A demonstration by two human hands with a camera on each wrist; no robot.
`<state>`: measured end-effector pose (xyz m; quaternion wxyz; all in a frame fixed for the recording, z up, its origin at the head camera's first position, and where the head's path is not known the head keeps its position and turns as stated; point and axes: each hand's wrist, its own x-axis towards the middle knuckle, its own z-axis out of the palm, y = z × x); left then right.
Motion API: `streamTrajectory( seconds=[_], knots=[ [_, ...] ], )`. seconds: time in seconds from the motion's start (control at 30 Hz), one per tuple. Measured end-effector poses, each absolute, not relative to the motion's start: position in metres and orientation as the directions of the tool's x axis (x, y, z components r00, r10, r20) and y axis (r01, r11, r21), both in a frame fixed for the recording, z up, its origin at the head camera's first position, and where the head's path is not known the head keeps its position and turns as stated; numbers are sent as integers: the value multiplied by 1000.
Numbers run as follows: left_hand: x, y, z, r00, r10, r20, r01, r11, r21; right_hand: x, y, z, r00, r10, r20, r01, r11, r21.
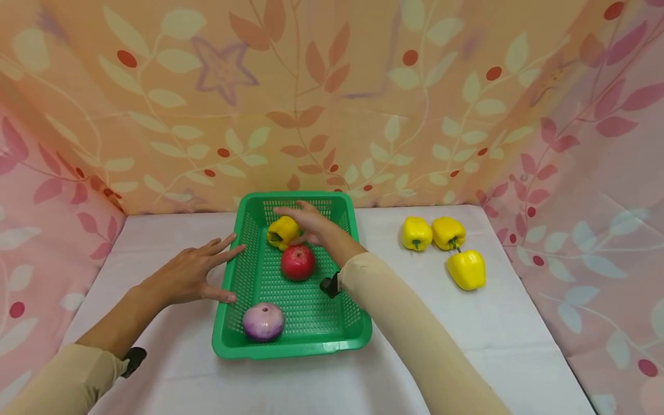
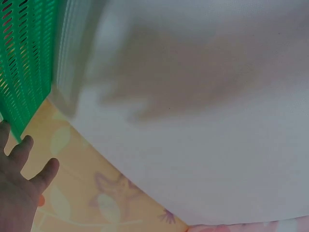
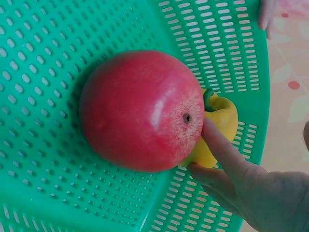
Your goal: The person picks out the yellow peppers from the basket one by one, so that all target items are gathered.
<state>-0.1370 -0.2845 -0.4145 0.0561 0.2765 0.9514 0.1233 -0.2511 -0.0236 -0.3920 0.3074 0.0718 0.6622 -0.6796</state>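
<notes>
A green plastic basket (image 1: 292, 350) stands on the table. At its far end lies a yellow bell pepper (image 1: 282, 232), partly behind a round red fruit (image 3: 140, 111) in the right wrist view. My right hand (image 1: 309, 223) reaches over this pepper with fingers spread; its thumb (image 3: 224, 147) lies along the pepper's side. Whether it touches cannot be told. My left hand (image 1: 194, 271) is spread at the basket's left side, fingertips by the rim; in the left wrist view only part of the hand (image 2: 19, 183) shows. A purple onion (image 1: 263, 321) sits in the near left corner.
To the right of the basket, three more yellow bell peppers lie close together: one at the left (image 1: 417, 233), one beside it (image 1: 448, 233) and one nearer (image 1: 467, 270). Patterned cloth (image 1: 332, 104) hangs behind and along both sides of the white table (image 1: 171, 369).
</notes>
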Motion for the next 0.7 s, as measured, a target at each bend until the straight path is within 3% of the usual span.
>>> streamTrajectory(
  seconds=[0.37,0.7],
  knots=[
    [-138,-285,-416,-844,534,-48,502,819,278,-253,-36,-401,-779,-324,-537,553,48,-832],
    [-138,-286,-418,-841,539,-35,510,814,277,-245,-51,-415,-740,-372,-560,554,135,-822]
  ],
)
